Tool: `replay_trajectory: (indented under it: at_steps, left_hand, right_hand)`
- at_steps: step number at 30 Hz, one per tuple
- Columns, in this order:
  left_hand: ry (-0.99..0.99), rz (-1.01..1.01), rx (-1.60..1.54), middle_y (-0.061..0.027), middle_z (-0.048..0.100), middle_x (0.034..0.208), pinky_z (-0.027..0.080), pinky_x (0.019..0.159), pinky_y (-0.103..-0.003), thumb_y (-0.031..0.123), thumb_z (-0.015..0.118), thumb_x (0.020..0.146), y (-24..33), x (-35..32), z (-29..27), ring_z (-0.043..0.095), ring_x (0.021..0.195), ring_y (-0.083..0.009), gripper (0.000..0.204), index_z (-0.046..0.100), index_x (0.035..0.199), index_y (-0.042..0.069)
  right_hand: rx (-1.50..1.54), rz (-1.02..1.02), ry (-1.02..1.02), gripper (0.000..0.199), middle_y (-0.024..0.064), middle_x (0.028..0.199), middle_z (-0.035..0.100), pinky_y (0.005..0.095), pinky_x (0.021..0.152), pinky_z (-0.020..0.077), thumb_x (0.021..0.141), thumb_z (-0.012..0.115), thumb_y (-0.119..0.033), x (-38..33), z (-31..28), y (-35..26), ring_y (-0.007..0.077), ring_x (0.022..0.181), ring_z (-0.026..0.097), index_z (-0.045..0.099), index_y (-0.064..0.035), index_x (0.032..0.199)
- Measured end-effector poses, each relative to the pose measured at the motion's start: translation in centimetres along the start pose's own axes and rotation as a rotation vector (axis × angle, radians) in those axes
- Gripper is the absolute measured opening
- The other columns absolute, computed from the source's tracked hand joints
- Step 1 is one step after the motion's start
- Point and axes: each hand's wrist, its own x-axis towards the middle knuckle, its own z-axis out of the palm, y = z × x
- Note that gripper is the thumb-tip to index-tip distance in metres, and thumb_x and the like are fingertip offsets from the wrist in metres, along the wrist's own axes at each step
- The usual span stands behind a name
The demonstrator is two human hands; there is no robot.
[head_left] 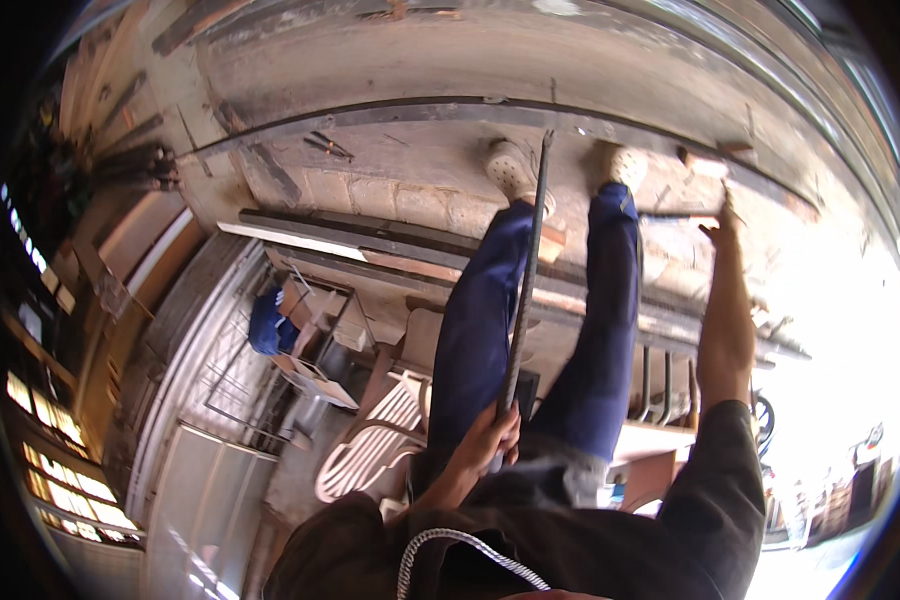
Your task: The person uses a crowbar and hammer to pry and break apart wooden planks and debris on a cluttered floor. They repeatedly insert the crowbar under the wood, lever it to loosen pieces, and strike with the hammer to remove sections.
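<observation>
My left hand (492, 436) is closed round the lower end of a long dark metal bar (528, 285). The bar points away from me between my legs, its narrow far tip near a long, dark, narrow beam (450, 106) on the floor. My right arm is stretched forward and to the right. At its end, my right hand (727, 218) appears closed on a slim dark-handled tool (678, 215) that points left; its kind is unclear. Small wooden blocks (705, 163) lie just beyond that hand.
Pincers (328, 147) lie on the floor at left. Long planks (360, 240) cross behind my shoes. A white plastic chair (378, 440), a blue cloth item (267, 322) and a metal-framed rack (320, 310) stand lower left. Strong glare covers the right side.
</observation>
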Motion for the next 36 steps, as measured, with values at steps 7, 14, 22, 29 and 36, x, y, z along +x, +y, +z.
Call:
replay_trajectory:
  at_steps: [7,14,22,29,36]
  left_hand:
    - [-0.095,0.004,-0.544,0.0072,0.032,0.062,0.036,0.04,-0.021,0.03,0.053,0.096,0.6,7.8,-0.1,0.029,0.041,-0.003,0.023,0.042,0.102,0.011]
    - [-0.221,-0.035,-0.844,0.0059,0.03,0.061,0.035,0.042,-0.021,0.027,0.05,0.098,-2.1,9.5,0.2,0.029,0.044,-0.0037,0.018,0.046,0.105,0.011]
    - [-0.539,-0.024,-1.398,0.0021,0.032,0.063,0.035,0.04,-0.019,0.017,0.04,0.101,2.1,7.8,-2.6,0.03,0.043,-0.0053,0.014,0.043,0.103,0.003]
    - [-0.702,-0.023,-1.568,0.0007,0.033,0.061,0.037,0.043,-0.019,0.013,0.041,0.1,7.4,5.2,-6.7,0.034,0.044,-0.007,0.016,0.046,0.098,-0.002]
    - [-0.796,-0.045,-1.574,0.0015,0.037,0.063,0.035,0.043,-0.017,0.01,0.045,0.098,7.5,-3.3,-16.9,0.034,0.044,-0.0052,0.011,0.05,0.094,0.0]
  right_hand:
    - [-0.093,-0.084,0.132,0.061,0.0043,0.139,0.04,0.056,0.09,0.0468,0.09,0.048,-0.059,11.3,1.4,-4.8,0.0321,0.116,0.048,0.035,-0.0261,0.14]
    - [-0.137,-0.105,0.237,0.012,0.0058,0.082,0.061,0.0331,0.082,0.051,0.082,0.05,-0.005,15.5,-2.6,-3.9,0.0179,0.082,0.059,0.06,-0.0103,0.087]
    - [-1.218,-0.452,-0.068,0.044,0.0071,0.072,0.064,0.0346,0.059,0.0486,0.078,0.071,-0.042,-0.5,9.8,4.1,0.0179,0.069,0.061,0.068,0.0009,0.086]
    - [-1.37,-0.478,0.05,0.06,0.022,0.106,0.065,0.0418,0.088,0.0488,0.077,0.063,-0.053,-14.4,20.6,5.6,0.0347,0.102,0.063,0.062,-0.0072,0.116]
    - [-1.649,-0.998,-0.168,0.049,0.0274,0.114,0.056,0.0511,0.09,0.0428,0.086,0.056,-0.041,-19.0,34.3,10.4,0.0426,0.107,0.054,0.053,-0.0011,0.116]
